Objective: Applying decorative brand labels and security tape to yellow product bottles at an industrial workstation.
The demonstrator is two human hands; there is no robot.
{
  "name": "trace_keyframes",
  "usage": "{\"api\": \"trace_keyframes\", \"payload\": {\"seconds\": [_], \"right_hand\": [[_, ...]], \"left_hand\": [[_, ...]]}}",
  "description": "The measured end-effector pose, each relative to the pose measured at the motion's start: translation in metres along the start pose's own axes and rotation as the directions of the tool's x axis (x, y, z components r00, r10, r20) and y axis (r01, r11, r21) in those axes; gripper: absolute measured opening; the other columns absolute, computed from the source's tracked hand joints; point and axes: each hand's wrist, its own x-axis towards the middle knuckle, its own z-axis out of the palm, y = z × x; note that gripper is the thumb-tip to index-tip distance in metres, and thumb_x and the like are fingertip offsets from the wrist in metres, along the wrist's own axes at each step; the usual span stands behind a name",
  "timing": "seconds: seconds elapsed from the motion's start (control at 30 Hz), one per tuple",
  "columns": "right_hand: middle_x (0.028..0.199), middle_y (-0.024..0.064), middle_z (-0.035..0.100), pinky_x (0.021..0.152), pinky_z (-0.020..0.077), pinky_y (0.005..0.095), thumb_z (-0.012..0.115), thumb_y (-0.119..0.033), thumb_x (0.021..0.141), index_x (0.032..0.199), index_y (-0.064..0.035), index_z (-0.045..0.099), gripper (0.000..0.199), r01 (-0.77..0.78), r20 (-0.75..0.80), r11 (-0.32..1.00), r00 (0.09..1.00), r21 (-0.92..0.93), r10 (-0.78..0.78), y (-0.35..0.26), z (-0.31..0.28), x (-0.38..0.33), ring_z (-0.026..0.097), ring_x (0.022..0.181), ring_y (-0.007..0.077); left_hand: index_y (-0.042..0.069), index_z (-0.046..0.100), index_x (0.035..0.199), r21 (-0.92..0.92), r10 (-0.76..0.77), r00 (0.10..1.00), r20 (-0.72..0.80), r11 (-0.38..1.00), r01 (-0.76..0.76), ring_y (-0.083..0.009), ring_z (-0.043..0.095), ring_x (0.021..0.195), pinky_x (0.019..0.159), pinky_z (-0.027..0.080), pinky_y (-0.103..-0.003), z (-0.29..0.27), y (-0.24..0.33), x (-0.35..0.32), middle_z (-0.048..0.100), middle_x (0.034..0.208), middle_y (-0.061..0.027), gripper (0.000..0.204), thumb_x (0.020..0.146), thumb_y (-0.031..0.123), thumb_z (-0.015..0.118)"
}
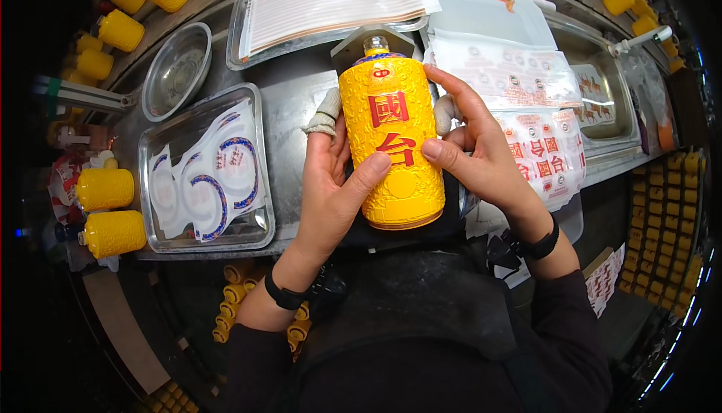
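Note:
Between my two hands is a yellow embossed bottle (398,195) with red characters down its front and a blue patterned band round its shoulder. Its clear glass neck points away from me. My left hand (335,180) is wrapped round the left side, thumb pressed on the front near the lower red character. From the right, my right hand (481,150) grips it, thumb beside that same character and index finger along the upper edge. Pale fabric covers some fingertips on both hands. A grey angular block (344,49) shows behind the bottle's neck.
Left of the bottle, a metal tray (268,217) carries blue-banded decal sheets. Beyond it stands a round metal bowl (197,37). A tray at the back holds striped sheets (331,7). Red-printed decal sheets (549,157) lie at right, near a metal basin (613,136). Yellow bottles (113,234) line the far left.

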Motion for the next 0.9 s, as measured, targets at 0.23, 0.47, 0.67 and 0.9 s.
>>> {"api": "trace_keyframes", "payload": {"seconds": [0.23, 0.47, 0.67, 0.9], "right_hand": [[0.095, 0.0006, 0.051, 0.050, 0.0360, 0.0155, 0.069, -0.016, 0.086, 0.147, -0.0055, 0.032, 0.072, -0.006, 0.003, 1.000, 1.000, -0.017, 0.006, -0.0004, -0.0002, -0.0003, 0.045, 0.056, -0.0011], [0.103, 0.0033, 0.054, 0.054, 0.0378, 0.0152, 0.067, -0.014, 0.087, 0.147, -0.0050, 0.032, 0.070, -0.014, -0.001, 1.000, 1.000, -0.002, 0.014, 0.0006, -0.0010, 0.0002, 0.047, 0.059, -0.0010], [0.120, 0.0078, 0.053, 0.059, 0.0398, 0.0144, 0.060, -0.010, 0.090, 0.147, -0.0042, 0.033, 0.063, 0.015, -0.023, 0.989, 1.000, 0.145, -0.012, 0.0055, 0.0022, 0.0048, 0.049, 0.064, -0.0012], [0.108, 0.0041, 0.054, 0.057, 0.0404, 0.0142, 0.060, -0.008, 0.090, 0.145, -0.0051, 0.035, 0.059, 0.000, -0.045, 0.984, 0.999, 0.178, 0.008, 0.0091, 0.0045, 0.0045, 0.051, 0.064, -0.0018]], "left_hand": [[-0.003, 0.018, 0.147, -0.004, 0.004, 1.000, 0.006, 1.000, -0.004, -0.0268, 0.036, 0.137, 0.113, 0.029, -0.038, -0.0009, 0.0006, 0.0007, 0.033, 0.147, -0.0207, 0.079, 0.087, 0.012, 0.068], [-0.002, 0.017, 0.148, 0.009, 0.025, 1.000, -0.010, 1.000, -0.025, -0.0271, 0.036, 0.137, 0.114, 0.028, -0.038, -0.0047, -0.0027, 0.0011, 0.032, 0.148, -0.0215, 0.079, 0.089, 0.015, 0.066], [-0.002, 0.014, 0.149, -0.103, 0.000, 1.000, 0.001, 0.995, 0.000, -0.0272, 0.036, 0.137, 0.113, 0.028, -0.038, -0.0059, -0.0034, 0.0018, 0.031, 0.149, -0.0218, 0.075, 0.093, 0.016, 0.061], [-0.003, 0.017, 0.147, 0.009, -0.017, 1.000, 0.006, 1.000, 0.017, -0.0264, 0.038, 0.135, 0.111, 0.032, -0.038, -0.0008, -0.0012, 0.0008, 0.033, 0.147, -0.0206, 0.075, 0.091, 0.015, 0.063]]}}
